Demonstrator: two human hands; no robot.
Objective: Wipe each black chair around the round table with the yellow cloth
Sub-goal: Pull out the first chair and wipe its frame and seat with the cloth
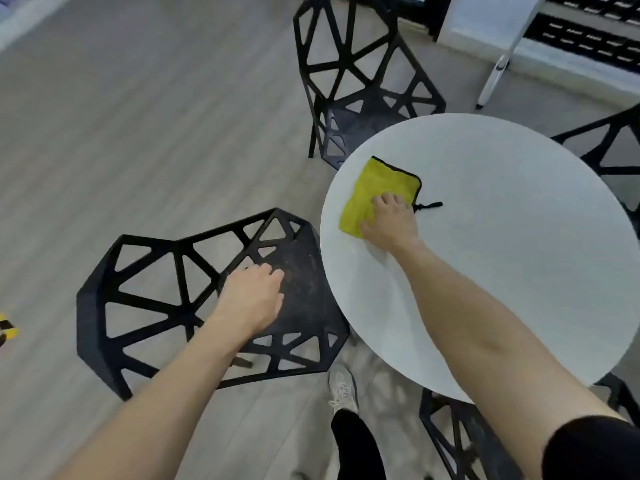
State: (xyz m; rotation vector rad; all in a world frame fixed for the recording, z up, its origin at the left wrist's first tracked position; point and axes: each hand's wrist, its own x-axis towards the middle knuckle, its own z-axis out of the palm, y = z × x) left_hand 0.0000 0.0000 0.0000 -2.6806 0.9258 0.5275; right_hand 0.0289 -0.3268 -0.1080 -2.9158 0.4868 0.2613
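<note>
A folded yellow cloth [372,192] with black trim lies on the round white table [502,244] near its left edge. My right hand [389,221] rests on the cloth's near right corner, fingers curled down onto it. My left hand [252,296] lies flat on the seat of the nearest black chair [156,303], which stands left of the table. A second black chair [349,77] stands beyond the table's far left side. Parts of two more black chairs show: one at the right edge [609,147] and one under the table's near rim [460,441].
Light wood flooring [138,133] spreads to the left. A white board on a slanted white leg [498,64] stands at the back right. My foot in a pale shoe [343,389] is between the nearest chair and the table. A yellow-black object [7,329] sits at the left edge.
</note>
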